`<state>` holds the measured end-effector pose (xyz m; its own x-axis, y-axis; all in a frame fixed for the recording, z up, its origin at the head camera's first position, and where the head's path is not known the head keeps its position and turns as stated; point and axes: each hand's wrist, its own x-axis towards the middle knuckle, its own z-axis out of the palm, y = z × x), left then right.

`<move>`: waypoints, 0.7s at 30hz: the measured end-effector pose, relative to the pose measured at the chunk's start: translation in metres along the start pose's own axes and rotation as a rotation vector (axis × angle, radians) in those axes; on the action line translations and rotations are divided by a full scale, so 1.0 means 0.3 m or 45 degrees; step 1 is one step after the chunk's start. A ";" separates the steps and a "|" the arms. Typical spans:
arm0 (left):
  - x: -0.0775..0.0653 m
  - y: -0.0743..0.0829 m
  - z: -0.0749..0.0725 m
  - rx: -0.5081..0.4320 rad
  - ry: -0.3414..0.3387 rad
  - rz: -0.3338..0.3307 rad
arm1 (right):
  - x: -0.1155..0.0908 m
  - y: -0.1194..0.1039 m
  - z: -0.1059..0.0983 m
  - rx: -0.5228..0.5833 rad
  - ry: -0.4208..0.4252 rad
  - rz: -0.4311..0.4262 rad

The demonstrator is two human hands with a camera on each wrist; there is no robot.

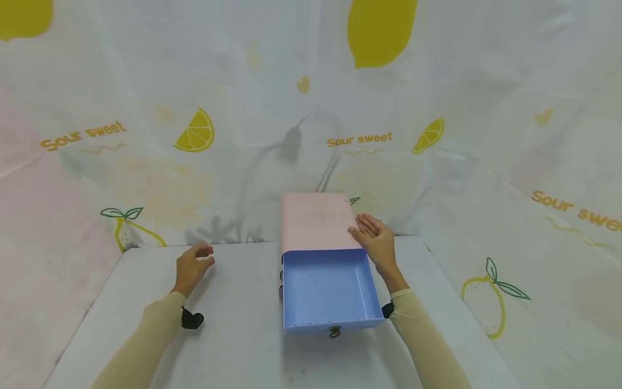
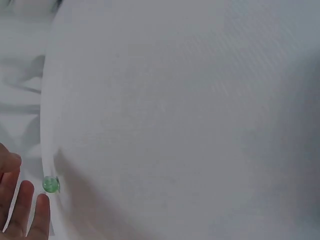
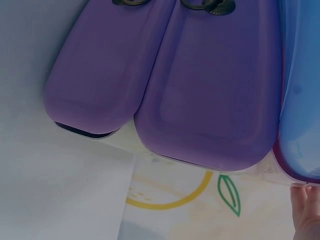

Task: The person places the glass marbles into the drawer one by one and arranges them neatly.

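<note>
A small pink cabinet [image 1: 318, 221] stands on the table with its blue top drawer [image 1: 330, 289] pulled out toward me. The drawer's flat blue floor shows, and a dark metal ring pull [image 1: 335, 332] hangs on its front. My right hand [image 1: 379, 243] rests at the cabinet's right side, thumb by the top edge and fingers extended. To the left, my left hand [image 1: 194, 265] hovers over the table, fingers loosely bent. By its fingertips in the left wrist view is a round translucent green ball [image 2: 50, 184]; whether they touch it I cannot tell.
In the right wrist view, two purple drawer fronts [image 3: 210, 85] with ring pulls are pushed in beside the blue drawer. A white table [image 1: 238, 324] lies beneath, and a lemon-print cloth [image 1: 272, 162] hangs behind and at both sides.
</note>
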<state>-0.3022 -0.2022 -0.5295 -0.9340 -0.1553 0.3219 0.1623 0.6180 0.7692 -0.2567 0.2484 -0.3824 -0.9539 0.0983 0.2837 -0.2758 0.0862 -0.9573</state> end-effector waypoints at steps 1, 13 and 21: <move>-0.003 -0.008 -0.001 0.024 -0.006 0.001 | 0.000 0.002 0.000 -0.001 -0.003 0.000; -0.016 -0.045 -0.005 0.184 -0.124 -0.016 | 0.003 0.003 -0.002 -0.012 -0.004 0.005; -0.015 -0.064 -0.011 0.180 -0.138 0.006 | 0.000 0.001 -0.004 -0.007 -0.008 0.012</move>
<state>-0.3001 -0.2159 -0.5438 -0.9634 -0.0727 0.2580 0.1277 0.7217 0.6803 -0.2567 0.2497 -0.3827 -0.9571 0.0932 0.2743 -0.2662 0.0910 -0.9596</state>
